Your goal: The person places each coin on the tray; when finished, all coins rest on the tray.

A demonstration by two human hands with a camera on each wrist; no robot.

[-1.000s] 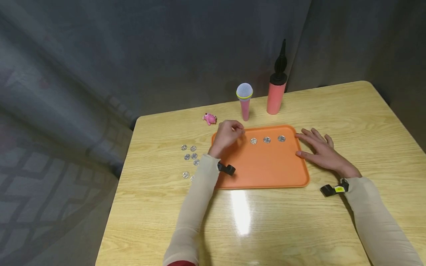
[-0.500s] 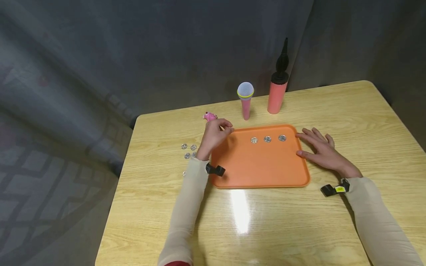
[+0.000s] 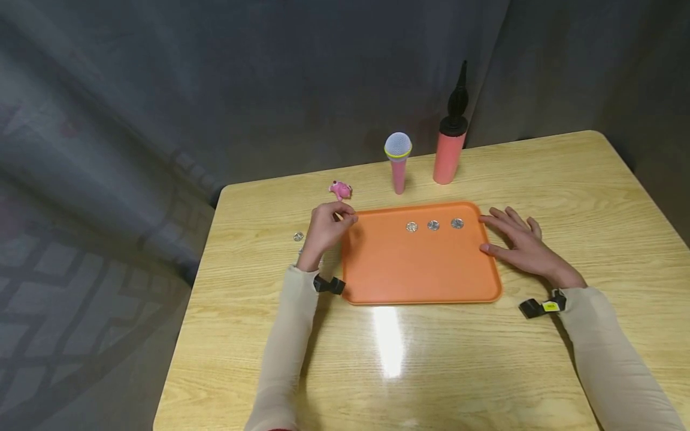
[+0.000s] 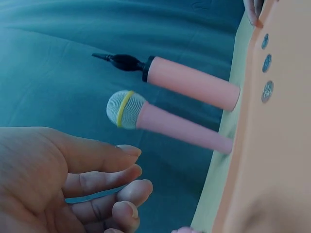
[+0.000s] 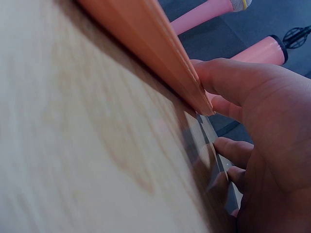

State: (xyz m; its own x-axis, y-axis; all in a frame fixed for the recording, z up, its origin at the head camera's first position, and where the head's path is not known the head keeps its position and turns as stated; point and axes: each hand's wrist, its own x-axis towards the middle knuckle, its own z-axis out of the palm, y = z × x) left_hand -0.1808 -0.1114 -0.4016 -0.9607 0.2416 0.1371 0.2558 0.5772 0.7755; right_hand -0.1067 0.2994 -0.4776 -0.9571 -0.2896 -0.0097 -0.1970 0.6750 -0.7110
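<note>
My left hand is raised by the left rim of an orange tray, its fingers loosely bent. In the left wrist view a gap shows between thumb and the other fingertips, with nothing held there. The right hand rests at the tray's right rim, thumb and forefinger touching the edge, the other fingers spread over the table. Inside the tray, three shiny silver coins lie in a row near the far rim. More coins lie on the table left of the tray; one coin shows, others are mostly hidden by the left arm.
Behind the tray stand a pink toy microphone and a pink hand pump with a black nozzle. A small pink animal figure lies near the table's far edge. A dark grey curtain hangs beyond the wooden table.
The left hand has moved left from over the tray to its left rim, and its forearm now covers most of the loose coins. My right hand has stayed put.
</note>
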